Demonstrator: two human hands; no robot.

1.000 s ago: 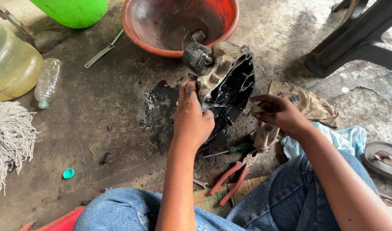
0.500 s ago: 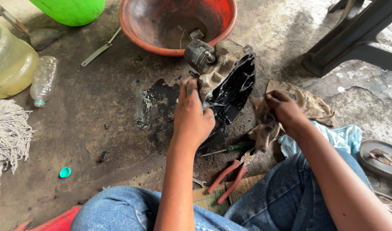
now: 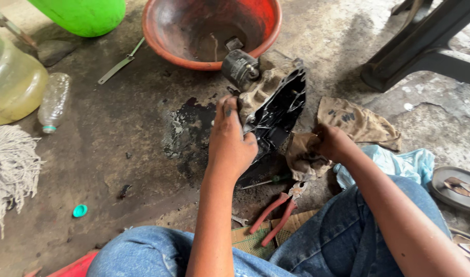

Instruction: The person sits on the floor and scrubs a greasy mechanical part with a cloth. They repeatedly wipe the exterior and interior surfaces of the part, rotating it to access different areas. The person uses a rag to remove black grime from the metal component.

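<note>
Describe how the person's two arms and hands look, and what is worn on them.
Both arms are bare to the edge of the picture: no sleeves, gloves, watch or rings are visible. The left hand has dark oily smears on the fingers. The right hand is also stained with dark grime. Blue denim jeans cover the legs below.

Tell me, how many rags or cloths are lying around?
2. A dirty brown rag lies right of the oily black engine part, gripped by the right hand. A light blue cloth lies beside the person's knee. Others may be hidden.
</note>
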